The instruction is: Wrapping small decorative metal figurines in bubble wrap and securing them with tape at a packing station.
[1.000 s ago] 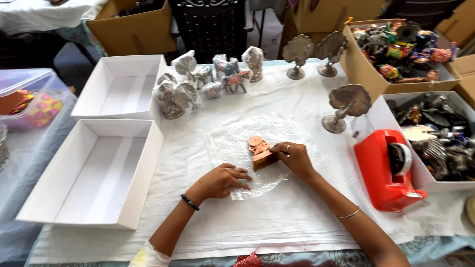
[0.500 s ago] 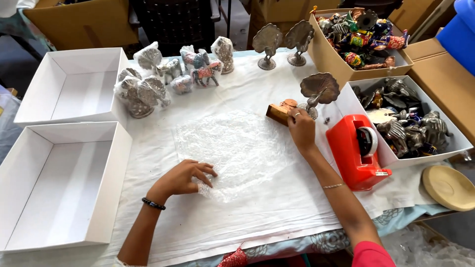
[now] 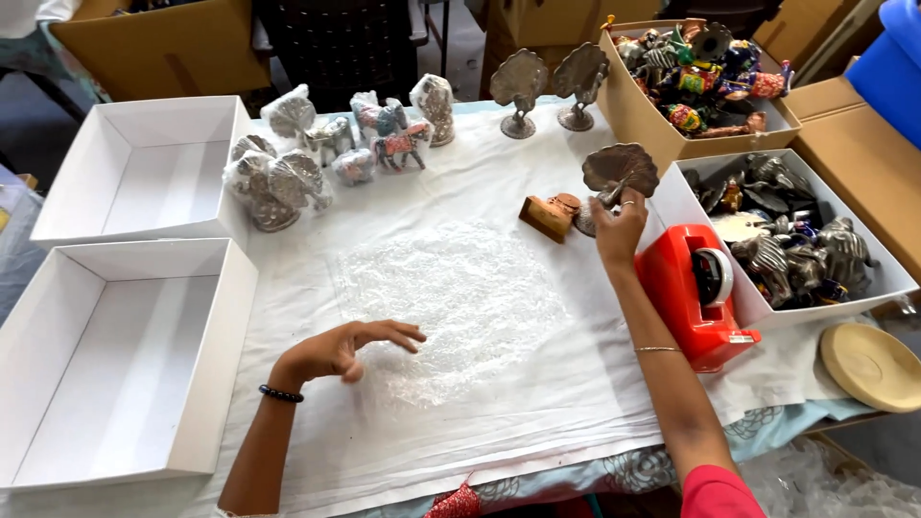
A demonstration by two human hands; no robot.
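A metal peacock figure (image 3: 619, 173) is gripped by its stem in the right hand (image 3: 619, 225), with the fingers (image 3: 625, 203) wrapped round it. Its fan tail stands above the fingertips, and its base seems to rest on the white table cover (image 3: 288, 432). Just left of those fingers a small brown wooden piece (image 3: 550, 215) is seen lying on the cover. To the right of the wrist a red tape holder (image 3: 698, 295) is found.

The left hand (image 3: 341, 350) is kept loose — the fingers are spread and nothing is held. Its fingertips hover over or touch a sheet of bubble wrap (image 3: 451, 297), which is laid flat on the cover.

The figure is best carried low and upright, held firmly by the stem so the thin tail is not bent. The wrap should be pressed flat by the left fingers — then the figure can be set down in the middle of it, well away from the wooden piece.
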